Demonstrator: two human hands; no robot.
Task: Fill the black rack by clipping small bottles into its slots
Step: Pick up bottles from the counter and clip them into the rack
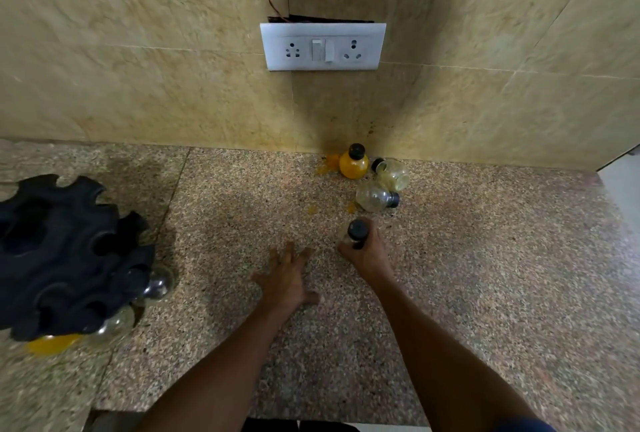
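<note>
The black rack (pixel 65 255) stands at the left of the granite counter, with clear bottles (pixel 157 284) and an orange-filled one (pixel 52 343) clipped along its lower edge. My right hand (pixel 367 253) grips a small clear bottle by its neck, its black cap (pixel 357 229) pointing up. My left hand (pixel 287 275) hovers with fingers spread over the counter, holding nothing. By the wall stand an orange-filled bottle (pixel 354 162) and two clear bottles lying on their sides (pixel 393 173) (pixel 375 196).
Orange spill marks (pixel 329 163) stain the counter (pixel 485 275) near the wall. A white socket panel (pixel 322 46) sits on the tiled wall above. The counter's right edge lies at the far right, its front edge at the bottom.
</note>
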